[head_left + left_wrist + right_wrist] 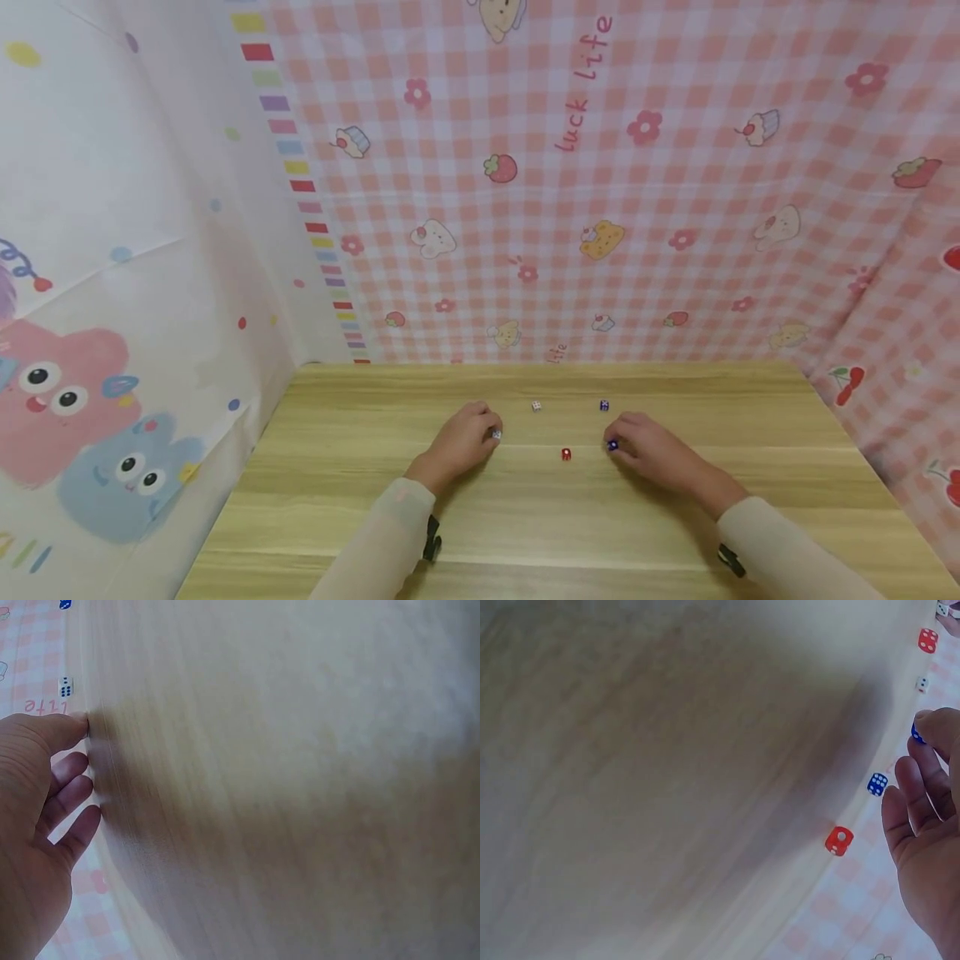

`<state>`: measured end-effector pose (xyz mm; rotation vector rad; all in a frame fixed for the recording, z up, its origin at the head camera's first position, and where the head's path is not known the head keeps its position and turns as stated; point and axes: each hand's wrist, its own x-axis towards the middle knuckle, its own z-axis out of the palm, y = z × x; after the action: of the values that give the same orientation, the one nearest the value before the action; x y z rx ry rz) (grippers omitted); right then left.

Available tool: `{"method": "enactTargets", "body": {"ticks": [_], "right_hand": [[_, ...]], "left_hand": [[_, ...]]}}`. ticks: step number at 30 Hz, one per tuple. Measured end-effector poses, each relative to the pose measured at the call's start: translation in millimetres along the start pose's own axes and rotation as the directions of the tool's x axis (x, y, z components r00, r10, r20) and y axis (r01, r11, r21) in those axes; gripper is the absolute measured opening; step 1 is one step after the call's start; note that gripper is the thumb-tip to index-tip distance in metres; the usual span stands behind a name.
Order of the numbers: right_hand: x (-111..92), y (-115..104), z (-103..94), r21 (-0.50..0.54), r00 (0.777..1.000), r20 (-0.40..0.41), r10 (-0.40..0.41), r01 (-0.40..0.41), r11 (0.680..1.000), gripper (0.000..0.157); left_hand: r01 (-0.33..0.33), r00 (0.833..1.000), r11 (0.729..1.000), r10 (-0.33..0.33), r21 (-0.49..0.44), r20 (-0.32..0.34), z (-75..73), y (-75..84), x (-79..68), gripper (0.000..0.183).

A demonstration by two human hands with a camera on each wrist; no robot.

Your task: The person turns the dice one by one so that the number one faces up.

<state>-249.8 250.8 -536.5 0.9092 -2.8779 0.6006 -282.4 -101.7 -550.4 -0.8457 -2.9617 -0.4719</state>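
My left hand (461, 437) pinches a white die (497, 434) just over the table; in the left wrist view, that die is hidden behind the fingers of the left hand (37, 795). Between thumb and fingertips, my right hand (660, 450) holds a blue die (612, 446), partly visible in the right wrist view as well. Between the hands lie a red die (566, 454) and, farther back, another white die (536, 407). A second blue die (604, 406) sits just beyond the right hand. The right wrist view also shows a red die (839, 841) near the right fingers, unseen from the head.
The wood-grain table (525, 525) reaches back to a pink checked cloth (525, 208). A white cloth with cartoon figures (150, 250) hangs at the left, and more checked cloth lines the right side. A dark strap piece (432, 537) shows at the left wrist.
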Motion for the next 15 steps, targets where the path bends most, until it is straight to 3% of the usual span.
{"method": "enactTargets", "body": {"ticks": [15], "right_hand": [[6.7,-9.0,12.0,0.006,0.999,0.05,0.017,-0.017,1.0,0.013]], "left_hand": [[0.009,1.0,1.0,-0.009,0.004,0.002,-1.3,1.0,-1.3,0.004]]}}
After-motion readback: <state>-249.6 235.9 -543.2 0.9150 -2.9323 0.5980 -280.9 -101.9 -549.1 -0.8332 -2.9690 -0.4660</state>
